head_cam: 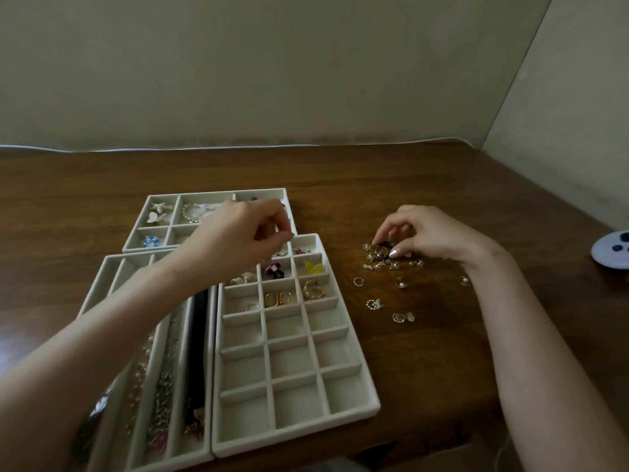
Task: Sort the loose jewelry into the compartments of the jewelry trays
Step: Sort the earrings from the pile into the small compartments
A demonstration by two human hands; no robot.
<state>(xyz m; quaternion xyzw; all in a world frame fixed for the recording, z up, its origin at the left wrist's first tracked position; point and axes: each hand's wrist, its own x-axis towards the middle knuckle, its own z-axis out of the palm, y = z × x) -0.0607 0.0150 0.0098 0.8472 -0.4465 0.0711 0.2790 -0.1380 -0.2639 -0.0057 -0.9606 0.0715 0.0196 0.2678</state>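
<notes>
A pile of loose jewelry, mostly small gold and pearl earrings, lies on the wooden table right of the trays. My right hand rests on the pile and pinches a dark piece between thumb and forefinger. My left hand hovers over the top row of the grid tray, fingertips pinched on what looks like a tiny earring. Several upper cells of that tray hold earrings; the lower cells are bare. My left hand hides part of the back tray.
A long-slot tray at the left holds necklaces and a dark strap, partly under my left forearm. Single earrings lie scattered nearer me on the table. A white round object sits at the right edge. A wall rises behind.
</notes>
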